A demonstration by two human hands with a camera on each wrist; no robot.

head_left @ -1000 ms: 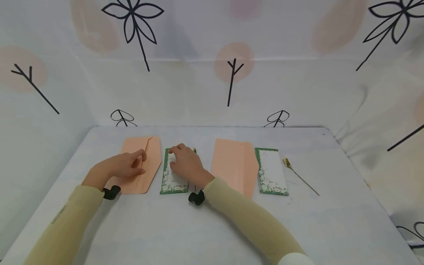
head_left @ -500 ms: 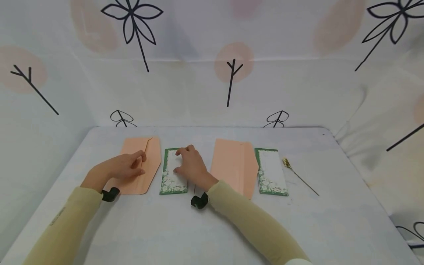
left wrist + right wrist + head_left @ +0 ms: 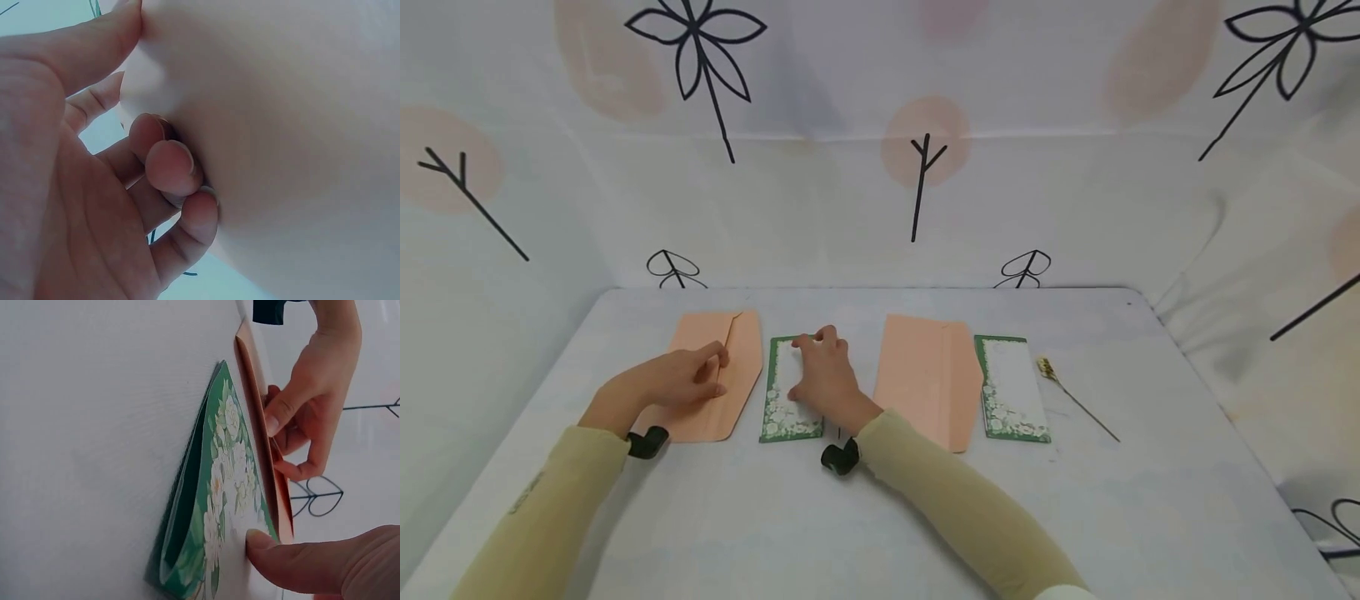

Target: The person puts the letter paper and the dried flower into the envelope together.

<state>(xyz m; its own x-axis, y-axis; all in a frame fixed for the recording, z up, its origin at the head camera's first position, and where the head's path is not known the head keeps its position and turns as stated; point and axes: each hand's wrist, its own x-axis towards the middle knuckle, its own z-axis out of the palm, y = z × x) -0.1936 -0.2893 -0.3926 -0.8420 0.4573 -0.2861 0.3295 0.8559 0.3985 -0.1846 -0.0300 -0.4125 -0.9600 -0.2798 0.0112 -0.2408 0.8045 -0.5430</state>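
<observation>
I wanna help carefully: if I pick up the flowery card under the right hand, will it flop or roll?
The flowery card is probably light and bendy, since its layers look thin. It might spring open: they gape along one edge. It likely won't roll, being flat.

The place looked like a cloth-walled tabletop booth, its plant-printed drape (image 3: 820, 208) hanging at nine, twelve and three o'clock around a white table (image 3: 760, 525).
</observation>
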